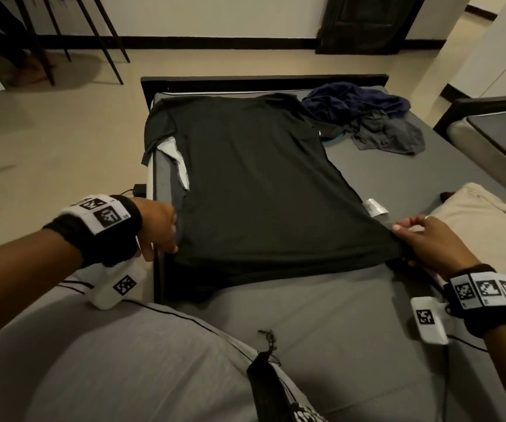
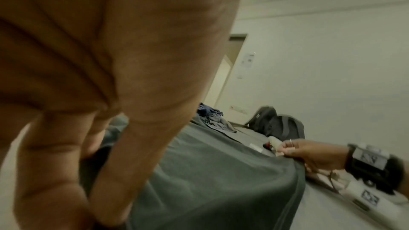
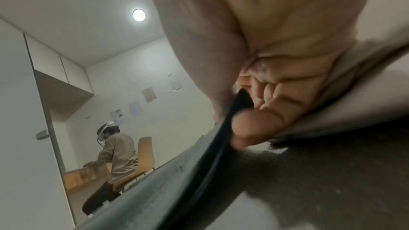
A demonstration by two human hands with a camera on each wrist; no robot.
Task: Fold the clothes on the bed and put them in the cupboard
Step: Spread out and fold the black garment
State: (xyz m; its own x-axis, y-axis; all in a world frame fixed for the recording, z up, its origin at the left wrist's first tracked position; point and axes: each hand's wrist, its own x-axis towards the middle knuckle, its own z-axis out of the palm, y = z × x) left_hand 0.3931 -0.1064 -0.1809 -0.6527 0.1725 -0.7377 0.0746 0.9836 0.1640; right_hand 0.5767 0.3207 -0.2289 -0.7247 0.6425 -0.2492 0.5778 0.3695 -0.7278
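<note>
The left hand (image 1: 158, 226) pinched the near left corner of the dark shirt (image 1: 254, 184), and the right hand (image 1: 428, 242) pinched its near right corner. The shirt lay spread flat on the bed (image 1: 321, 324). Crumpled clothes (image 1: 364, 117) sat beyond it.

Close to the lens, the right hand (image 3: 265, 59) fills the upper right, its fingers (image 3: 256, 125) curled and pinching a black fabric edge (image 3: 223, 134) that runs down to the lower left. Beneath the hand lies what seems to be dark cloth (image 3: 321, 172), blurred. In the background a person (image 3: 115, 160) wearing a white headset bends beside a wooden chair (image 3: 143, 156). Papers (image 3: 149, 94) hang on the white wall, and a round ceiling light (image 3: 139, 15) glows.
</note>
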